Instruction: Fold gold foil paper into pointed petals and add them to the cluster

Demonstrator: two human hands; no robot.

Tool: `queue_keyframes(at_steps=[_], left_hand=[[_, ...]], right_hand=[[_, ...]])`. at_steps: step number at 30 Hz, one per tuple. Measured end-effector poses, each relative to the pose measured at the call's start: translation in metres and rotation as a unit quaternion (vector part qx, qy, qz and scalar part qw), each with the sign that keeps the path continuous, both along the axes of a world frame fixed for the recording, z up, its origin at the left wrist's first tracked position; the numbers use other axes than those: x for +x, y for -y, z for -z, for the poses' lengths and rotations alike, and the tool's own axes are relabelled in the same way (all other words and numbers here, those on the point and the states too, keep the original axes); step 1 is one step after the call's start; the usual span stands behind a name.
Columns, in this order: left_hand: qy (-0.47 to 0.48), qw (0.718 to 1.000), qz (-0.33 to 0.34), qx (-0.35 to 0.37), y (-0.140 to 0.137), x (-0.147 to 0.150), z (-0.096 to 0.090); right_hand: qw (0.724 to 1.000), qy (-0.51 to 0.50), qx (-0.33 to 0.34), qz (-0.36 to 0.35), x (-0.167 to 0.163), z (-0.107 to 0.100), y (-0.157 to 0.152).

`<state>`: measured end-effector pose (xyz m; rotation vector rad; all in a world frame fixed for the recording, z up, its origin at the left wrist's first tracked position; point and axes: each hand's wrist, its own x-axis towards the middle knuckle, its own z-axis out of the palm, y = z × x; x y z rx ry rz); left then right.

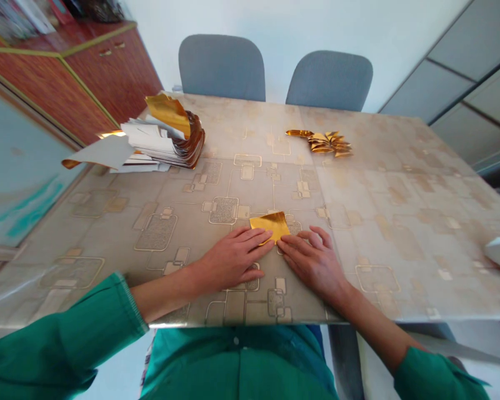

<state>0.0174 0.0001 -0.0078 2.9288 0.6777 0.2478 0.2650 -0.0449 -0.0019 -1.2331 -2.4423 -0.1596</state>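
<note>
Head view: your left hand (233, 256) and right hand (312, 258) lie flat, fingers together, pressing the near edge of a gold foil sheet (270, 224) against the table (400, 222). You look mid-crease; next, run the fingertips firmly along the fold, judging by the folded pieces (323, 141) beyond.

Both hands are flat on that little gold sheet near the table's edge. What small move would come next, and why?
Probably a slide of the fingertips along the gold paper to press its fold flat. The left hand and right hand both pin its near edge to the table, and the far part looks slightly raised. Folded gold pieces lie farther back, so creasing seems likely.
</note>
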Motion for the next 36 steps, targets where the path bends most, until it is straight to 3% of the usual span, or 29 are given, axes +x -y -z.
queue_keyframes(at_steps=[9,17,21,27,33,36], left_hand=[[-0.026,0.999,0.029,0.005,-0.009,-0.015,0.004],[-0.004,0.998,0.027,0.056,-0.013,-0.041,0.004],[0.04,0.997,0.014,0.07,-0.013,-0.024,-0.003],[0.023,0.997,-0.049,0.056,-0.019,0.011,-0.01],[0.024,0.997,-0.054,0.05,-0.022,0.013,-0.012],[0.029,0.996,-0.06,0.062,-0.021,0.014,-0.012]], right_hand=[[1.0,-0.014,0.008,0.003,0.004,0.004,-0.001],[0.999,-0.024,-0.033,-0.011,0.002,-0.003,-0.008],[0.998,-0.005,-0.061,0.01,-0.006,-0.006,-0.025],[0.996,0.042,-0.036,0.069,-0.022,0.004,-0.05],[0.996,0.023,-0.044,0.079,-0.012,0.008,-0.053],[0.997,-0.006,-0.07,0.043,-0.007,0.002,-0.056]])
